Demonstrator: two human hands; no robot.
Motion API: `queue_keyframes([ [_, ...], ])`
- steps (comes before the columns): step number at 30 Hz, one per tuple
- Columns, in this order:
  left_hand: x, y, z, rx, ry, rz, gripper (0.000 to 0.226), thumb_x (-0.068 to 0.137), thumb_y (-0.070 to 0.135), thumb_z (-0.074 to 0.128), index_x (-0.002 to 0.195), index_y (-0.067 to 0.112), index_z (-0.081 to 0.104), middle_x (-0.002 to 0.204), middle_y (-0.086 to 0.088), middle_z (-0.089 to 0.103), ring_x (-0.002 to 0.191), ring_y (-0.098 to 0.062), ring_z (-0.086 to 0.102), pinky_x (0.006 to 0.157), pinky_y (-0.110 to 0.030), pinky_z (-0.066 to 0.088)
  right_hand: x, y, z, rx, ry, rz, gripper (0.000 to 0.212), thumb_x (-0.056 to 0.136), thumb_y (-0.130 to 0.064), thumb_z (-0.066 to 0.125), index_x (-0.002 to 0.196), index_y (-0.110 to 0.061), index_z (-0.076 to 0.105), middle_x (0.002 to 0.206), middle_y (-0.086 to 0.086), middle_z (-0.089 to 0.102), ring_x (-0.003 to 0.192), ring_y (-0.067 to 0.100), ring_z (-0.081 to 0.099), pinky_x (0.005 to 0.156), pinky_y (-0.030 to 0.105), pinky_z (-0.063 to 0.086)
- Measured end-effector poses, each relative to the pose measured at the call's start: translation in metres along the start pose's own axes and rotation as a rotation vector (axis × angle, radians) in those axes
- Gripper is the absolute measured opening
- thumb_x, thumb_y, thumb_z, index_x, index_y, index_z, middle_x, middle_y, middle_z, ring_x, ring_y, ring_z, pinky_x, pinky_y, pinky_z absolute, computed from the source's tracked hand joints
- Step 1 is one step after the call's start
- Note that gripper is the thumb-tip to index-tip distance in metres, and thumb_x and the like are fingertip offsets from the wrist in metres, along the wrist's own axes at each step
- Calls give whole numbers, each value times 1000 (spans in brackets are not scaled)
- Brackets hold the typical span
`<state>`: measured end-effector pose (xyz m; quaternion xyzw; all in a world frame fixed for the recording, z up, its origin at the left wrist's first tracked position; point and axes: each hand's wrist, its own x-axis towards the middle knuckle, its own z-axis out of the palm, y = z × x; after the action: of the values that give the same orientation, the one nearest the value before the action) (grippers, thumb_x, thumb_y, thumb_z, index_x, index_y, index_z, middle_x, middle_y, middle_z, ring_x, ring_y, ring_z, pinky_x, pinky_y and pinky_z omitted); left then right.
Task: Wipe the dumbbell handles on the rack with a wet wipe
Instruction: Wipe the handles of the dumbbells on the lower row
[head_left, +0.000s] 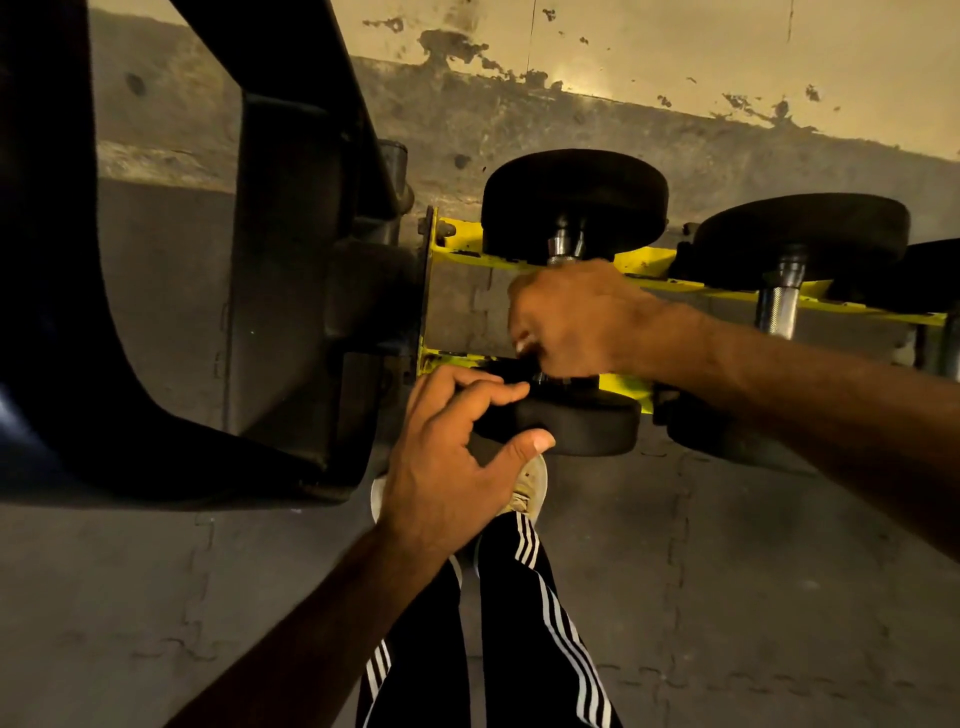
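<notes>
At centre frame, the person's right hand (569, 319) is clenched around the metal handle of a black round-ended dumbbell (574, 200) on the low yellow steel rack (639, 265); a sliver of white wet wipe (521, 344) shows under the fingers. Left hand (449, 457), released, steadies the near weight. Wiping looks underway; next, the neighbouring dumbbell's bare handle (779, 306) at right. Grey floor mats (727, 597), stained wall.

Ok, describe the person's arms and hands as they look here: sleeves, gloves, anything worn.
Both arms are bare up to the frame edge, with no sleeves in view. The left hand and the right hand wear no gloves, and no rings, watch or wristbands show. The fingernails are short. Below the arms, black trousers with white side stripes and a pale shoe are visible.
</notes>
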<state>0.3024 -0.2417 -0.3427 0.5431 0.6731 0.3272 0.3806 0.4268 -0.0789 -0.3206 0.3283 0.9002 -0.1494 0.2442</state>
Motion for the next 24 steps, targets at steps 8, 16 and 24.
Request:
queue_keyframes([
  [8,4,-3,-2,27,-12,49,43,78,49,75,109,20,75,109,6,59,112,-8,53,98,-20,41,-14,-8,8,-16,-50,-69,22,89,-30,59,109,-23,64,112,-2,60,99,23,61,63,28,29],
  [16,1,-4,0,37,-6,52,43,78,50,73,111,22,74,110,8,58,113,-11,53,96,-20,44,-20,22,30,395,424,167,20,86,-26,62,104,-25,71,109,2,62,90,27,63,66,39,54],
  [24,2,1,0,94,-8,182,37,82,37,74,112,15,73,114,0,59,113,-13,53,100,-20,41,-53,14,72,1218,347,545,13,80,-10,79,86,-17,70,87,-2,73,83,13,71,76,39,61],
])
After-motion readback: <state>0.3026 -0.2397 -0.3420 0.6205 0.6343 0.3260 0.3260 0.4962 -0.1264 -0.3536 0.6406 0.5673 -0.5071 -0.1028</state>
